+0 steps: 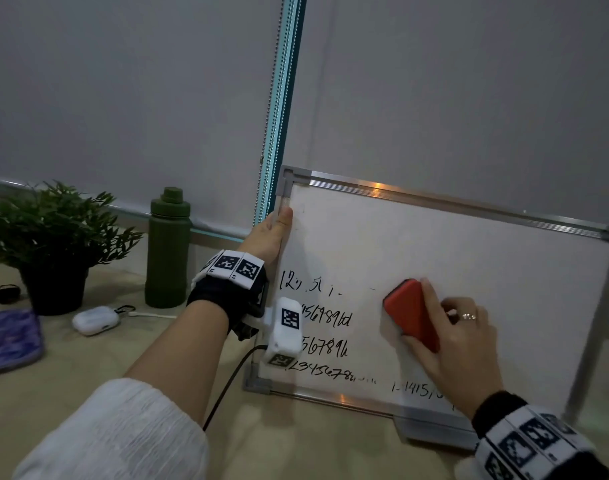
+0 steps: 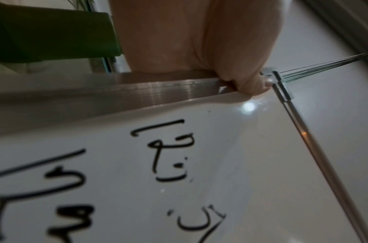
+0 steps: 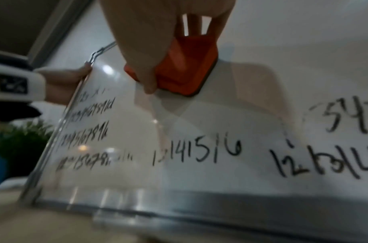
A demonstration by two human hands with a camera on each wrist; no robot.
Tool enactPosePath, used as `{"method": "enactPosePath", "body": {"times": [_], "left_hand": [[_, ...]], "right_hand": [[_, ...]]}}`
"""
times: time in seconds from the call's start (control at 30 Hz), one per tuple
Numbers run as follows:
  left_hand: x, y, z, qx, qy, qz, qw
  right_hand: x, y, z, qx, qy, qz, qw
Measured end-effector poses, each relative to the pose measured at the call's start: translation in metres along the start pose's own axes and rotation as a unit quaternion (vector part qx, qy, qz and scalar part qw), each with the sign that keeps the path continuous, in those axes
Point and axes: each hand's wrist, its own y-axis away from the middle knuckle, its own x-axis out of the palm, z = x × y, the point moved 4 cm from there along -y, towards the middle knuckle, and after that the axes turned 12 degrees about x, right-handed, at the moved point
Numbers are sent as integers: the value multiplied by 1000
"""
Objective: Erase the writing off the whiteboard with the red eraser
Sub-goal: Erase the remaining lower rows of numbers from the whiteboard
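A metal-framed whiteboard (image 1: 469, 258) stands on its long edge, leaning back against the wall. Black handwritten digits (image 1: 327, 320) fill its lower left, and more run along the bottom (image 3: 197, 151). My right hand (image 1: 459, 337) grips the red eraser (image 1: 412, 315) and presses it flat on the board's middle, right of the writing. In the right wrist view the eraser (image 3: 185, 69) sits above the bottom row of digits. My left hand (image 1: 273, 233) holds the board's left frame near the top corner, thumb (image 2: 255, 85) over the front edge.
On the beige surface left of the board stand a green bottle (image 1: 167, 251) and a potted plant (image 1: 53, 244). A white earbud case (image 1: 95, 319) with a cable and a purple cloth (image 1: 8, 341) lie nearby. A bead chain (image 1: 273, 109) hangs behind the board's left corner.
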Motion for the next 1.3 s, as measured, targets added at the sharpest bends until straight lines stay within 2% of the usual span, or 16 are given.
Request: {"method": "enactPosePath", "body": {"times": [0.13, 0.17, 0.2, 0.27, 0.33, 0.4, 0.47, 0.57, 0.63, 0.7, 0.77, 0.87, 1.07, 1.17, 1.23, 1.3], "left_hand": [[0, -3, 5, -7, 2, 8, 1000], [-1, -4, 6, -8, 0, 7, 1000], [-1, -4, 6, -9, -4, 7, 1000], [-1, -5, 6, -15, -7, 7, 1000], [0, -4, 4, -19, 1, 11, 1000], [0, -3, 3, -17, 2, 15, 1000], [0, -2, 0, -13, -2, 15, 1000], [1, 1, -2, -9, 5, 20, 1000], [1, 4, -4, -6, 7, 21, 1000], [0, 7, -5, -10, 0, 22, 1000], [-3, 4, 3, -21, -7, 27, 999], [-10, -3, 17, -31, -18, 17, 999], [-19, 14, -2, -22, -49, -25, 998], [-23, 7, 11, -26, -75, -26, 996], [-22, 12, 4, -33, -83, -25, 996], [-21, 19, -7, -30, -85, -35, 995]], "right_hand": [[14, 11, 16, -256, 89, 26, 962], [8, -1, 15, -267, 99, 16, 958], [1, -17, 14, -234, 91, -1, 968], [-18, -54, 9, -78, 33, -47, 995], [-29, -72, 11, 50, -17, -72, 996], [-24, -63, 26, 58, -27, -63, 996], [-6, -34, 47, -55, 0, -35, 998], [23, 18, 61, -264, 78, 65, 959], [25, 24, 58, -298, 89, 83, 947], [11, 10, 53, -247, 61, 39, 966], [-12, -15, 42, -130, 22, -28, 991], [-40, -42, 36, 9, -26, -70, 997], [-36, -35, 65, 45, -47, -63, 996], [-20, -10, 79, -88, -22, -15, 996], [-7, 16, 85, -231, 8, 42, 972], [0, 35, 80, -315, 27, 94, 944]]}}
